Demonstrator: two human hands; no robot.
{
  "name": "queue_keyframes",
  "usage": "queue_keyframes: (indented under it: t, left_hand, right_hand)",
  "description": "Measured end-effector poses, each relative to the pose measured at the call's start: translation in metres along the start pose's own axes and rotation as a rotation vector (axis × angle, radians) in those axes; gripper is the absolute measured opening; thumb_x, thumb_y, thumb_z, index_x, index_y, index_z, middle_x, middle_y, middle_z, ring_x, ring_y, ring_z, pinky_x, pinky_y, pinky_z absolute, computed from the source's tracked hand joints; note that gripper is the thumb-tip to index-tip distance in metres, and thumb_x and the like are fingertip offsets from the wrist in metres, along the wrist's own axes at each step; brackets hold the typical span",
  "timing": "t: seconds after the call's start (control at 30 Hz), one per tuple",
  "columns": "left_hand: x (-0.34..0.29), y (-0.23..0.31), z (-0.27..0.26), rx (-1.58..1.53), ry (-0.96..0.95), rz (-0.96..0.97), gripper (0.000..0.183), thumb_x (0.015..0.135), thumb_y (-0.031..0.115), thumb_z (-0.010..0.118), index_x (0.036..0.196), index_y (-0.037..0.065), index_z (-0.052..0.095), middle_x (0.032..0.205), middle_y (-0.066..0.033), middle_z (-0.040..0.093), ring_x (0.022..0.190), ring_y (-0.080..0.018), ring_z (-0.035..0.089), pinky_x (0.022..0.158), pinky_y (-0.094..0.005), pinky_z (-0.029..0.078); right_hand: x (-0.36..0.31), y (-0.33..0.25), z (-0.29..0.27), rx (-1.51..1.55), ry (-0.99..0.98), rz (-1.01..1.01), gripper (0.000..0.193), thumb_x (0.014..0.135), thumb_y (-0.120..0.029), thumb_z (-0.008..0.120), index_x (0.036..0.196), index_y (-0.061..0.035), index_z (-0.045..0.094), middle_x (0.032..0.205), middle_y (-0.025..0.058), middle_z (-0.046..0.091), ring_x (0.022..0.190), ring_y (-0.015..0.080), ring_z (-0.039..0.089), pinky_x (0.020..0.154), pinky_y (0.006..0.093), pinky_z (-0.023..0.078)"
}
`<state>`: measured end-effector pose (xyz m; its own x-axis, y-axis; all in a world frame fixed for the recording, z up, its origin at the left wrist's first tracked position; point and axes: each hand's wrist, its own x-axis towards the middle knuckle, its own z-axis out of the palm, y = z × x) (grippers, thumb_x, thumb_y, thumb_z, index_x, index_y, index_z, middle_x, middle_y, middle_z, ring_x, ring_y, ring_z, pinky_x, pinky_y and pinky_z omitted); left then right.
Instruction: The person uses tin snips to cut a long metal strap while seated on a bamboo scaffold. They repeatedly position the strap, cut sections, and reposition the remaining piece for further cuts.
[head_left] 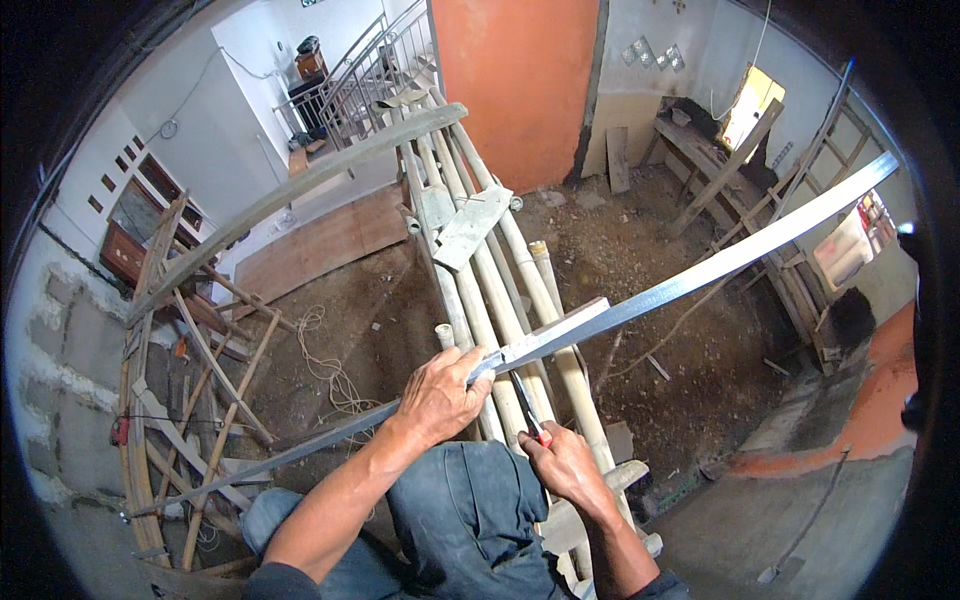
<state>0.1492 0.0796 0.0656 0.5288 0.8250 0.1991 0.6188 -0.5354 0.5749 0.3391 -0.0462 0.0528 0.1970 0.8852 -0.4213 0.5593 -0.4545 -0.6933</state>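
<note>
A long silvery metal profile (690, 275) runs across the view from lower left to upper right, above bamboo poles. My left hand (440, 395) is closed around it near its middle, fingers wrapped over the top. Just right of those fingers there is a break or notch in the profile, and a short pale strip (557, 328) lies along its upper side. My right hand (568, 462) grips a red-handled tool (543, 438) below the profile. Its slim dark end points up toward the notch; the exact kind of tool is hard to make out.
Bamboo poles (483, 300) form a raised walkway in front of my knees, with a short grey board (472, 228) across them. A long curved plank (300, 190) spans the far left to bamboo scaffolding (200, 450). Rope (325, 365) lies on the dirt floor below.
</note>
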Motion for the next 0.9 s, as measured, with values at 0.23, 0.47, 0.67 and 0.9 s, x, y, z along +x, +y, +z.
queue_keyframes:
  t: [0.23,0.47,0.67,0.9]
  left_hand:
    - [0.0,-0.001,0.001,-0.054,0.075,0.076,0.039,0.086,0.018,0.078,0.12,0.0,0.07,0.092,-0.0186,0.062,0.084,-0.0375,0.064,0.078,-0.0448,0.054]
    - [0.0,0.001,-0.001,-0.035,0.06,0.082,0.036,0.081,0.018,0.082,0.111,0.0,0.071,0.092,-0.0168,0.062,0.083,-0.0364,0.066,0.077,-0.045,0.055]
    - [-0.001,0.005,-0.002,0.095,0.088,0.133,0.038,0.078,0.019,0.084,0.109,0.002,0.071,0.091,-0.0148,0.064,0.083,-0.0356,0.068,0.075,-0.045,0.056]
    - [-0.001,0.013,-0.006,0.112,0.118,0.098,0.038,0.078,0.02,0.084,0.109,0.002,0.071,0.093,-0.0142,0.066,0.083,-0.035,0.07,0.074,-0.0432,0.058]
  right_hand:
    - [0.004,-0.012,-0.007,-0.046,-0.079,0.043,0.047,0.098,-0.043,0.06,0.1,0.0039,0.068,0.095,0.0334,0.071,0.099,0.0502,0.068,0.089,0.0552,0.051]
    - [0.008,-0.014,-0.007,-0.076,-0.056,0.021,0.047,0.097,-0.043,0.06,0.099,0.004,0.067,0.094,0.0336,0.071,0.099,0.0507,0.068,0.089,0.0562,0.051]
    - [0.007,-0.014,-0.01,-0.113,-0.031,-0.003,0.045,0.096,-0.04,0.06,0.1,0.0038,0.068,0.095,0.0345,0.071,0.097,0.0514,0.069,0.089,0.0573,0.052]
    - [0.002,-0.011,-0.013,-0.085,-0.001,-0.007,0.042,0.095,-0.038,0.065,0.096,0.0035,0.067,0.091,0.0312,0.07,0.093,0.0494,0.068,0.083,0.0537,0.051]
